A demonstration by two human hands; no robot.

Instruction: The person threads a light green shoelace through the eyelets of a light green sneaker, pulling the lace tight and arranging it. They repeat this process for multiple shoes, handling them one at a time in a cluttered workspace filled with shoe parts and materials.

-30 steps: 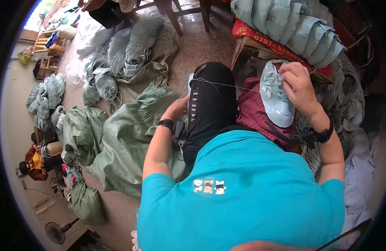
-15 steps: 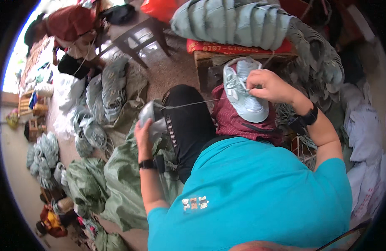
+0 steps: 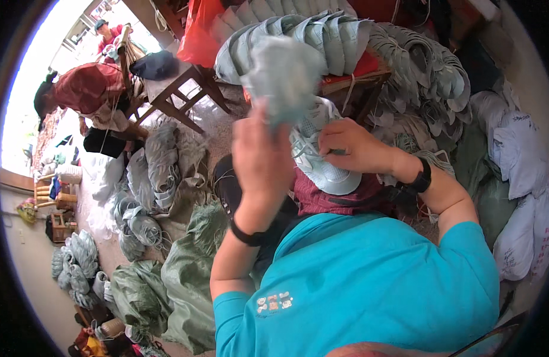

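A pale grey-green shoe (image 3: 329, 177) with laces lies across the maroon cloth (image 3: 313, 205) on my lap. Over its laces is my right hand (image 3: 357, 146), fingers curled and pinched together; whatever is between the fingertips is hidden. My left hand (image 3: 259, 160) is raised beside the shoe, smeared by motion. A pale grey-green shoe (image 3: 283, 77) is in its grip, held up in front of the stacked pieces; this one is too blurred to show detail.
Stacked shoe uppers (image 3: 334, 44) rest on a wooden stool (image 3: 363, 83), with hanging bundles (image 3: 423, 77) to their right. Green sacks (image 3: 194, 285) lie left of me, white sacks (image 3: 518, 154) at right. Another person (image 3: 90, 86) bends near a wooden bench (image 3: 173, 83).
My left hand has risen and swung right with the grey shoe, from beside my knee to near the stool. The taut cord between the two shoes no longer shows. My right hand stays at the lap shoe.
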